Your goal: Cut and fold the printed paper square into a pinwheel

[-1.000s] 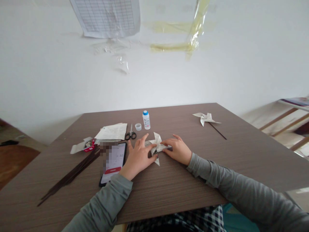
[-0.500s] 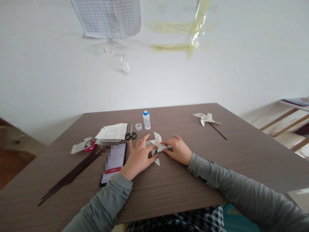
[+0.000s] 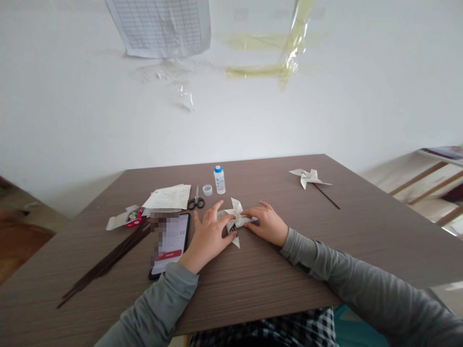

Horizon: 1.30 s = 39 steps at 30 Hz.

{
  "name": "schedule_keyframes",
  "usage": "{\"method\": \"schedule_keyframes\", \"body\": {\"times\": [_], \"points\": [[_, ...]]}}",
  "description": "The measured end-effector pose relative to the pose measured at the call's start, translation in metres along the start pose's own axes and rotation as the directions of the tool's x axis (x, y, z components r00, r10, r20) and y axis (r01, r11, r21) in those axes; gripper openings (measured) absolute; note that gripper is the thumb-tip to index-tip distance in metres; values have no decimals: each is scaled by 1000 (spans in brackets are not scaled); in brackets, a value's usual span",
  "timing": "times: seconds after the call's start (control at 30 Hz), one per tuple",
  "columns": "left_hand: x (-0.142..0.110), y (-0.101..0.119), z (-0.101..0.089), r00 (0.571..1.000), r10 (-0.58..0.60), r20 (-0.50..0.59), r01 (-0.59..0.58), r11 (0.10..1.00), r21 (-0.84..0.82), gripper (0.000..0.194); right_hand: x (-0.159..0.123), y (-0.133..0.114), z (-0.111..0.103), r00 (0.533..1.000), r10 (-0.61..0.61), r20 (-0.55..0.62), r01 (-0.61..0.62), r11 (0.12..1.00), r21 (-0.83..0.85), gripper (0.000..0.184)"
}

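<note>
A paper pinwheel (image 3: 237, 208), folded from printed paper, lies on the brown table between my hands. My left hand (image 3: 208, 235) presses its left and near blades with thumb and index finger, the other fingers raised and spread. From the right, my right hand (image 3: 269, 224) pinches the pinwheel near its centre and right blade. My fingertips partly cover its folds. Farther off at the right lies a second paper pinwheel (image 3: 308, 178) attached to a thin dark stick (image 3: 327, 196).
Beyond my hands stand a blue-capped white bottle (image 3: 219, 180) and a small clear cup (image 3: 207, 190). Black-handled scissors (image 3: 196, 202) lie beside stacked paper sheets (image 3: 168, 197). At left are a small opened box (image 3: 133, 218), a bundle of dark sticks (image 3: 104, 260) and a phone (image 3: 173, 246).
Both hands stay almost in place on the pinwheel, with only a very slight shift of the fingers. The objects around them have not moved.
</note>
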<state>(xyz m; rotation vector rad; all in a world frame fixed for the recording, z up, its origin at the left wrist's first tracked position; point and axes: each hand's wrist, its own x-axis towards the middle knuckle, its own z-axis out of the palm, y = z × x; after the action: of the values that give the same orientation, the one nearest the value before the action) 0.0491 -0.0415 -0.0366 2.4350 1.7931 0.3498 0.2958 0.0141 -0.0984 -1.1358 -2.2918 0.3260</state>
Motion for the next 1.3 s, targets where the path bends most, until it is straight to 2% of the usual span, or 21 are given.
{"method": "schedule_keyframes", "body": {"times": [0.4, 0.57, 0.83, 0.93, 1.07, 1.2, 1.3], "points": [[-1, -10, 1, 997, 25, -77, -23, 999, 25, 40, 3, 6, -4, 998, -60, 4, 60, 994, 95, 34], [-1, -13, -3, 998, 10, -56, -9, 1000, 19, 42, 2, 10, -9, 998, -63, -19, 65, 988, 139, 30], [-1, -22, -5, 993, 26, -117, -25, 1000, 9, 44, 1, 16, -20, 997, -83, 3, 83, 991, 106, 23], [-1, -34, -7, 989, 26, -144, -23, 1000, 17, 38, 2, 19, -21, 992, -124, 17, 122, 987, 105, 20], [2, -65, -18, 982, 31, -187, -25, 999, 36, 38, 2, 22, -21, 988, -153, 28, 150, 984, 92, 16], [5, -100, -40, 964, -103, -244, 114, 993, 29, 38, 3, 22, -22, 986, -165, 34, 162, 984, 80, 13], [4, -122, -60, 919, -249, -306, 277, 959, 52, 39, 3, 21, -24, 984, -173, 43, 169, 983, 75, 12]]}}
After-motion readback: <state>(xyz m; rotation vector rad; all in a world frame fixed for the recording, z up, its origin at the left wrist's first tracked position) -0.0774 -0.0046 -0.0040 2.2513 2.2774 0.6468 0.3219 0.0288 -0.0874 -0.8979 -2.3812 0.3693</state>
